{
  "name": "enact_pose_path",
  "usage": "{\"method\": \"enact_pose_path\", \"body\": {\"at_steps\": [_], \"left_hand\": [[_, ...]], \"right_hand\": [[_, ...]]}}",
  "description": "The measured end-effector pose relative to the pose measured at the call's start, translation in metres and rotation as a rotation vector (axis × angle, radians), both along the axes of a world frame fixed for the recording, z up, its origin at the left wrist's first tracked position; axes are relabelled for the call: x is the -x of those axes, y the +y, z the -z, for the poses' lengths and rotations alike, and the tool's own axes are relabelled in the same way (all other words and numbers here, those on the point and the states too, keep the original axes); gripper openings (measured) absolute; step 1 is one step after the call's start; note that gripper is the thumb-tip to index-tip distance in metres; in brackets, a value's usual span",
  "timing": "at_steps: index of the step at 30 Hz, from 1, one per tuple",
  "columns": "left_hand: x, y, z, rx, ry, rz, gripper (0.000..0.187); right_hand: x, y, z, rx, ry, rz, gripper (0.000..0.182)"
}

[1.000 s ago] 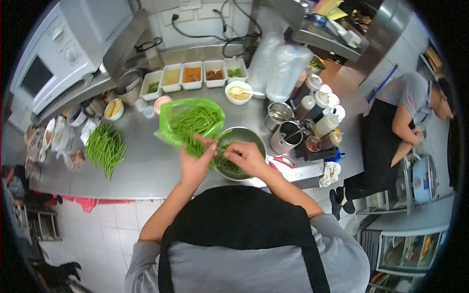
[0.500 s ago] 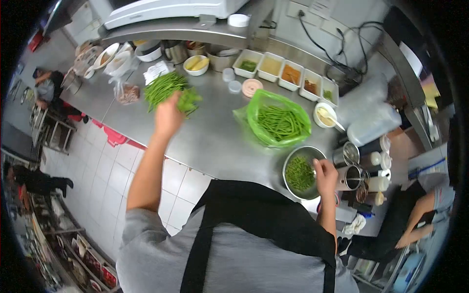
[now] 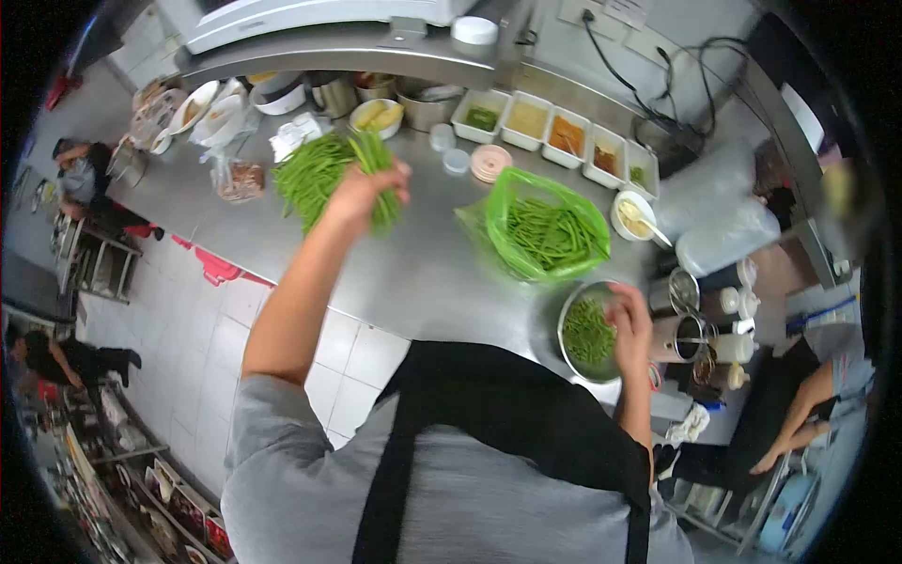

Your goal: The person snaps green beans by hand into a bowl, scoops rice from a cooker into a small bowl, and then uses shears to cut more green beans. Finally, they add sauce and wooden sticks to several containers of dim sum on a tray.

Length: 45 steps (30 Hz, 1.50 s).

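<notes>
My left hand (image 3: 359, 199) is closed round a bunch of green beans (image 3: 373, 150) on the left side of the steel counter. Beside it lies a loose pile of green beans (image 3: 303, 183). Over the right rim of a metal bowl (image 3: 564, 338) is my right hand (image 3: 631, 324), its fingers curled together; whatever they hold, if anything, is hidden. Short cut pieces of green bean (image 3: 589, 331) fill the bottom of that bowl. Between the hands stands an open green plastic bag (image 3: 500, 202) with more whole green beans inside.
Along the back are several white trays (image 3: 522, 122) of seasonings and a bowl of peeled yellow pieces (image 3: 378, 117). A small bowl with a spoon (image 3: 634, 216) sits near the bag. Bottles (image 3: 733, 348) and metal containers crowd the right. A person (image 3: 799, 414) stands at far right; others are at left.
My left hand has lifted a bunch of green beans from the pile and shifted right. My right hand stays at the bowl's rim. The view has shifted slightly.
</notes>
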<state>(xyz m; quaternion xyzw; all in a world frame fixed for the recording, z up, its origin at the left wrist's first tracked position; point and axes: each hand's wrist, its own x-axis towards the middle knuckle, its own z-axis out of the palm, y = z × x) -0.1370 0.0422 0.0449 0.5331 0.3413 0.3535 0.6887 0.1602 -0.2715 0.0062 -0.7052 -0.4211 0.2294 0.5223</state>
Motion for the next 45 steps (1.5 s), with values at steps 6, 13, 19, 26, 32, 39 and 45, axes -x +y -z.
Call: {"method": "enact_pose_path", "body": {"at_steps": [6,13,19,26,32,39,45], "left_hand": [[-0.102,-0.167,0.029,0.639,-0.36,0.63,0.02],[-0.116,-0.231,0.04,0.957,-0.327,0.866,0.026],[-0.164,-0.221,0.03,0.471,-0.431,0.436,0.02],[-0.226,-0.275,0.0,-0.113,-0.201,0.02,0.021],[-0.24,-0.277,0.051,-0.541,-0.161,0.086,0.027],[-0.233,-0.298,0.023,-0.951,0.017,0.121,0.038],[-0.231,-0.274,0.016,-0.804,-0.012,0.28,0.036]], "right_hand": [[0.034,0.05,-0.051,-0.218,0.037,-0.431,0.049],[0.021,0.037,-0.037,0.039,0.493,-0.858,0.067],[0.005,-0.003,0.0,-0.258,0.87,-0.17,0.069],[0.03,-0.007,0.008,-0.469,0.915,0.159,0.058],[0.008,-0.024,0.008,-0.564,1.537,-0.035,0.038],[-0.005,-0.023,0.032,-0.439,1.461,-0.066,0.033],[0.001,-0.016,0.029,-0.559,1.549,-0.191,0.032]]}}
